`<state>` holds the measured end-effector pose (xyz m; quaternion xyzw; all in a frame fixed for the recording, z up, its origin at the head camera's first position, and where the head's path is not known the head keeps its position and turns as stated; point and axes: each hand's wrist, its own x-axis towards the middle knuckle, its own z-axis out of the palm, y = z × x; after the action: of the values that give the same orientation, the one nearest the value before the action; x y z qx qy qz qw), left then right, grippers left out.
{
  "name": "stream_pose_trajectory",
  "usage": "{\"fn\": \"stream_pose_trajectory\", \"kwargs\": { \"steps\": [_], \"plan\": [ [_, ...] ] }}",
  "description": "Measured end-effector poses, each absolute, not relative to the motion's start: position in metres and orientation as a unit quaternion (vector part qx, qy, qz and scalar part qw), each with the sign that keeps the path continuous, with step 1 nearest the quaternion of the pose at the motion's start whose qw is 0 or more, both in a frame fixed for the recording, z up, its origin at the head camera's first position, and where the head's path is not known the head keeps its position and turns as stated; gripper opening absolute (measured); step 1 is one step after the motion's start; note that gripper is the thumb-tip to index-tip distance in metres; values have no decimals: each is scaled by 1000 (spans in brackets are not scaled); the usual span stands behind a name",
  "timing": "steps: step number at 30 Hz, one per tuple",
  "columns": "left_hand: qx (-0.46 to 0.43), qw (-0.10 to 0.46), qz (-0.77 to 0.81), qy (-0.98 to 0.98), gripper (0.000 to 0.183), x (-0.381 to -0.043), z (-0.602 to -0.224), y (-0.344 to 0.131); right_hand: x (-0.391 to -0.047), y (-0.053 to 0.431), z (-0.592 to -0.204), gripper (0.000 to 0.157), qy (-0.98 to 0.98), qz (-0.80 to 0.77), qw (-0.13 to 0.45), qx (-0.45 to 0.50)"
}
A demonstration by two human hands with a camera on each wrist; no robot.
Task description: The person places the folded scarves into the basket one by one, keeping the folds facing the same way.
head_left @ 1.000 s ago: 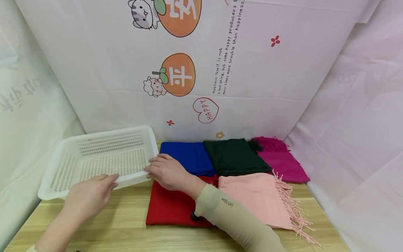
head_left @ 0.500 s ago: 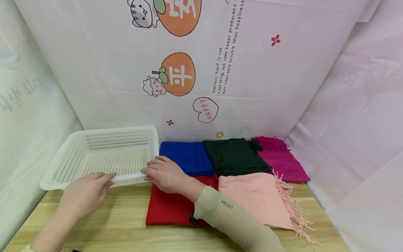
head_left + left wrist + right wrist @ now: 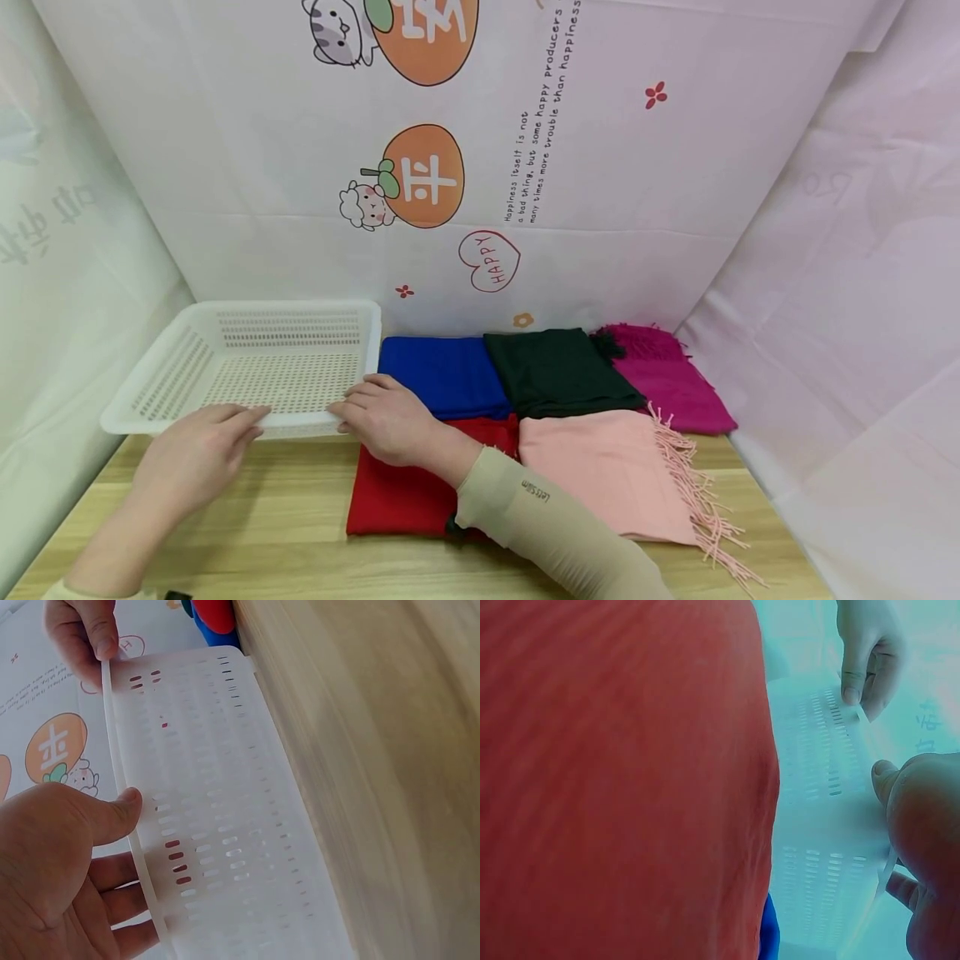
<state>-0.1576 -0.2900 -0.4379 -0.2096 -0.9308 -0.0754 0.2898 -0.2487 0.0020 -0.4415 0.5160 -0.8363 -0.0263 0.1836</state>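
A white perforated plastic basket (image 3: 300, 423) sits at the left back of the wooden table with nothing in it. My left hand (image 3: 198, 454) grips its near rim left of the middle; in the left wrist view the thumb of this left hand (image 3: 60, 847) lies on the outer wall, fingers behind the rim. Near the front right corner my right hand (image 3: 397, 421) holds the same rim. The right wrist view shows the right hand (image 3: 937, 825) with its thumb on the basket wall (image 3: 825, 817) and fingers past the edge. My right forearm crosses over a folded red scarf (image 3: 397, 500).
Right of the basket lie folded cloths: blue (image 3: 442, 375), dark green (image 3: 558, 371) and a fringed magenta one (image 3: 675, 383) at the back, a fringed pink scarf (image 3: 600, 471) in front. Bare wood (image 3: 262, 533) shows before the basket. Printed white sheets (image 3: 600, 167) wall in the table.
The basket has turned, its left front corner going back and its near rim now about level across the view. Both hands have shifted slightly left with it, still on the rim. The scarves stay put.
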Motion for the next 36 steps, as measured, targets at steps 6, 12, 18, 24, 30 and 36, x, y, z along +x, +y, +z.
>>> {"fn": "stream_pose_trajectory", "kwargs": {
  "steps": [6,12,18,24,30,36],
  "plan": [
    [-199,274,-84,-937,36,-158,-438,-293,-245,-1,-442,40,-832,-30,202,516],
    [-192,269,-85,-940,37,-156,-437,-296,-243,-4,-440,40,-833,-33,203,514],
    [-193,266,-87,-940,37,-156,-436,-299,-242,-6,-441,40,-831,-34,204,516],
    [-197,273,-91,-937,37,-156,-437,-302,-243,-7,-441,40,-830,-33,200,519],
    [-200,276,-91,-936,38,-158,-438,-304,-243,-8,-442,40,-829,-36,203,520],
    [-201,275,-90,-936,38,-159,-439,-305,-243,-8,-443,40,-827,-34,206,522]
  ]
}}
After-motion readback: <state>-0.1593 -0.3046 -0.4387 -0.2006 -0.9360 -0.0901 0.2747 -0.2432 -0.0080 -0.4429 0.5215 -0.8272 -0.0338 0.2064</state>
